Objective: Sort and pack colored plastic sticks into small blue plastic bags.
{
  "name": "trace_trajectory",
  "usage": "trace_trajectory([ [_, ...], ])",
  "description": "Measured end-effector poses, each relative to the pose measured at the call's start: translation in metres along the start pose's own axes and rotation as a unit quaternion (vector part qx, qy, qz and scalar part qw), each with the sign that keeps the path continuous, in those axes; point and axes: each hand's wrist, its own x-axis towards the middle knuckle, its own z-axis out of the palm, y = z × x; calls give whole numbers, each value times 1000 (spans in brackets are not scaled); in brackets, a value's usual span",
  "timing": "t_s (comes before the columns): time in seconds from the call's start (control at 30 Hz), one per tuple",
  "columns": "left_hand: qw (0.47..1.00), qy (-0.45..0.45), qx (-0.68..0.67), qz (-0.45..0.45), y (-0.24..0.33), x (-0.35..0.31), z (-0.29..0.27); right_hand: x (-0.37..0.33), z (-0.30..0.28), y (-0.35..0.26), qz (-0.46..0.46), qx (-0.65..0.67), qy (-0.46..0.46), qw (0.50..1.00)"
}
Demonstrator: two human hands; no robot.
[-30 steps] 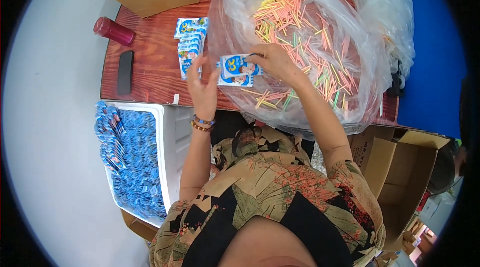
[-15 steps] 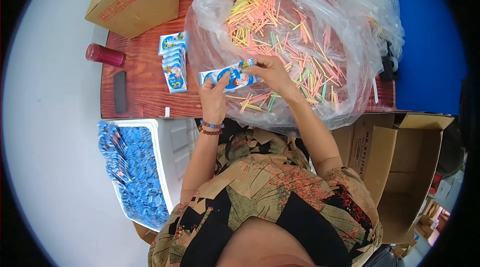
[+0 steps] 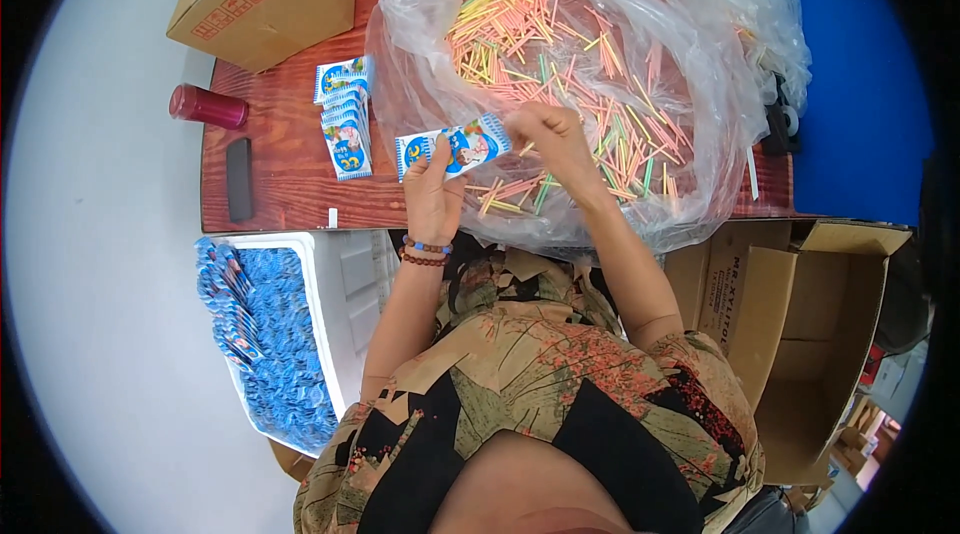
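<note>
Over the near left rim of a clear plastic bag (image 3: 640, 226), my left hand (image 3: 432, 202) grips a blue-and-white printed packet (image 3: 480, 142) between thumb and fingers. More than one packet may be layered there. My right hand (image 3: 556, 146) is at the packet's right end, its fingers curled together; whatever they pinch, if anything, is hidden. Inside the open bag lie many thin pink, yellow and green sticks (image 3: 505, 19), heaped at the far left and scattered elsewhere. Left of the bag, several similar packets (image 3: 347, 134) overlap in a row on the red-brown table (image 3: 285, 149).
A cardboard box (image 3: 265, 4) stands at the far left, with a dark red cylinder (image 3: 208, 106) and a black oblong object (image 3: 239, 180) nearer. A white foam box (image 3: 325, 324) full of blue packets (image 3: 285, 334) sits lower left. An open carton (image 3: 815, 354) is lower right.
My right hand has come off the top of the packet to its right end, its fingers more curled. The packet's printed front now shows more fully. My left hand keeps its grip.
</note>
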Motion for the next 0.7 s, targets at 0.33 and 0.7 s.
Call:
trace_trajectory([
  [0.33, 998, -21, -28, -46, -5, -3, 1, -2, -3, 1, -215, -194, -99, 952],
  [0.7, 996, -37, -41, -71, -8, -4, 1, 6, -12, -5, -195, -255, -233, 918],
])
